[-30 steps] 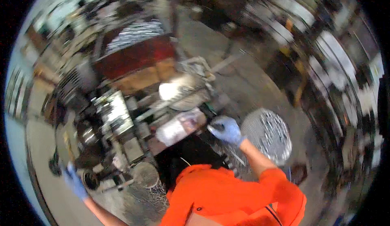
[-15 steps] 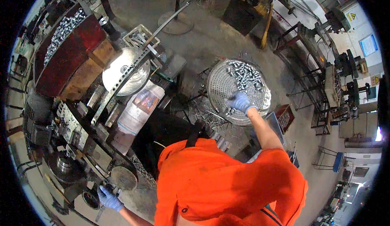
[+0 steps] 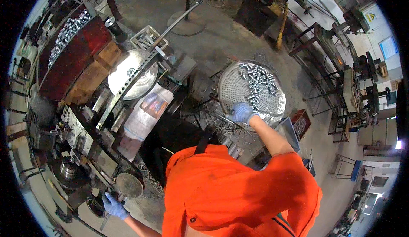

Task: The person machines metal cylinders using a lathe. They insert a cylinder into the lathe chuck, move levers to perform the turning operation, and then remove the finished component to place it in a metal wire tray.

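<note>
My right hand [image 3: 242, 113] is at the perforated tray [image 3: 231, 89], right of centre, its metal fittings [image 3: 260, 81] likely placed within reach; my left hand [image 3: 114, 206] is near a round disc [image 3: 129, 185], lower left. I can't tell whether either grip holds anything.

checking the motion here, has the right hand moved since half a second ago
Yes. Against the round perforated tray, the right hand has shifted left and closer to the person, toward the tray's near rim.

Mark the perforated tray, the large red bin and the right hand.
Perforated tray [image 3: 232, 86], head view: bare holed surface.
Large red bin [image 3: 77, 52], head view: side wall.
Right hand [image 3: 243, 113], head view: gloved back.
</note>
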`<state>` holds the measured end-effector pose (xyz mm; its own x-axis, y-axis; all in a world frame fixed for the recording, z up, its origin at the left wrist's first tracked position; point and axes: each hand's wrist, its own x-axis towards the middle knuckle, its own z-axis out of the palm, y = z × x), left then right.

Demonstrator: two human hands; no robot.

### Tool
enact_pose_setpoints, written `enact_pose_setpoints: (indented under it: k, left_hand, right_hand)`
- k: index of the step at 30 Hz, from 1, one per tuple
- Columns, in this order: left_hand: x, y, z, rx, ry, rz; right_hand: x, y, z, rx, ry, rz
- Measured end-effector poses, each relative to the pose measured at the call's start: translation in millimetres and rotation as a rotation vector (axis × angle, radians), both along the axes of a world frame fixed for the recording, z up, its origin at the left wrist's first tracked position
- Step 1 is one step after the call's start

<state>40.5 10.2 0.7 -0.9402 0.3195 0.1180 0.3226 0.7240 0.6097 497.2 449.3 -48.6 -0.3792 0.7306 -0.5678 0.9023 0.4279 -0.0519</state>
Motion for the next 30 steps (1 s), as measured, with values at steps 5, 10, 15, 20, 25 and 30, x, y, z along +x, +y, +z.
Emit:
enact_pose_setpoints:
  k: [5, 10, 15, 20, 25, 30]
  left_hand:
    - [-6, -4, 3, -0.117, -0.022, -0.035]
    - [0, 2, 16, 0.062, -0.097, -0.121]
    - [20, 4, 67, 0.144, 0.064, 0.026]
    - [6, 38, 83, 0.394, 0.01, -0.08]
    - [42, 117, 82, 0.447, -0.343, -0.347]
    - [69, 133, 54, 1.095, -1.148, -0.259]
  right_hand:
    - [4, 5, -23, -0.014, 0.014, 0.099]
    - [6, 17, -13, -0.014, 0.082, -0.051]
    - [-6, 26, 18, 0.066, 0.409, -0.146]
    - [-132, -23, 101, -0.005, 1.169, 0.192]
    - [-258, -115, 150, -0.183, 1.432, 0.729]
    - [-295, -152, 153, -0.019, 1.691, 0.76]
